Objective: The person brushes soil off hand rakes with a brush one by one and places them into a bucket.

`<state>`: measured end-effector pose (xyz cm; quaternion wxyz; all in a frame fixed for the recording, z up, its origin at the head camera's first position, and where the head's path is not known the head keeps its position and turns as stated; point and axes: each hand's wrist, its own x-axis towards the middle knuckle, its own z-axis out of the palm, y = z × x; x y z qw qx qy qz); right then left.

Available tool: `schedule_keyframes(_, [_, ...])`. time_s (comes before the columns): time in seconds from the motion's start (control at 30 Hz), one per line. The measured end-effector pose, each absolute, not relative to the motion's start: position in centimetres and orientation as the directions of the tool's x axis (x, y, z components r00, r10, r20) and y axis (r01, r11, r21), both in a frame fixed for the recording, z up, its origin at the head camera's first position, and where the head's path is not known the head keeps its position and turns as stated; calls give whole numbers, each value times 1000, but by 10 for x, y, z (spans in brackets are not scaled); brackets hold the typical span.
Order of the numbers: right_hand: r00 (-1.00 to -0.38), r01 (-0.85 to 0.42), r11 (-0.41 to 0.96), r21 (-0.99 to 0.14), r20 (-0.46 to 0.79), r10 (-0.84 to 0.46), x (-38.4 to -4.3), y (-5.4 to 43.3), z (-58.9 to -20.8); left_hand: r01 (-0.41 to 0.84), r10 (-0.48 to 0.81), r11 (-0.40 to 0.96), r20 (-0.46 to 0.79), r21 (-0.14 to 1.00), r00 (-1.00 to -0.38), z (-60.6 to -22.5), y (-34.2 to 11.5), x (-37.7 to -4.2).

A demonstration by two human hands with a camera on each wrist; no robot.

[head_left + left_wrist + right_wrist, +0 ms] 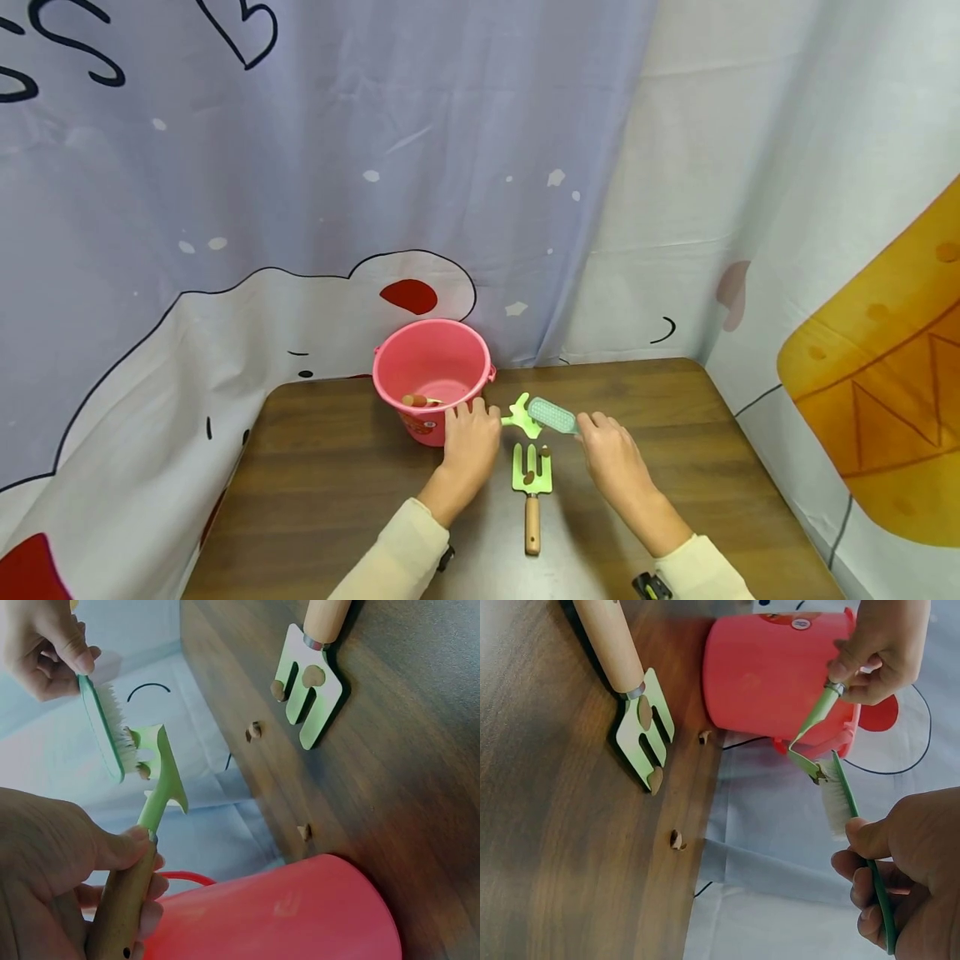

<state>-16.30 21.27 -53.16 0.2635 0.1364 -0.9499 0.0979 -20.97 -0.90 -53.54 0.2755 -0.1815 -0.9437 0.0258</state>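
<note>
My left hand (471, 442) grips the wooden handle of a small light green garden hoe (169, 772), beside the pink bucket. In my right hand (611, 458), thumb and fingers pinch the handle of a green scrub brush (552, 415) with white bristles (832, 802). The bristles touch the hoe's head, where brown bits of dirt (142, 771) cling. Below the two tools a green hand fork (532, 479) with a wooden handle lies on the table, prongs pointing away from me. Brown clumps (645, 712) sit on its prongs.
The pink bucket (431, 322) stands upright at the table's back edge; a wooden tool handle (414, 401) shows inside it. Loose brown bits (676, 839) lie on the wooden table (337, 500). A printed curtain (450, 167) hangs behind and to the right.
</note>
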Motion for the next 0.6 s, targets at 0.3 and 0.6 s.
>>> schedule_keyframes(0.3, [-820, -336, 935, -110, 523, -233, -162, 221, -530, 315, 353, 935, 487, -161, -799, -535, -14, -209])
schedule_keyframes(0.6, [-815, -341, 927, -154, 540, -210, -164, 240, -532, 317, 358, 934, 482, -167, -799, -538, -20, -207])
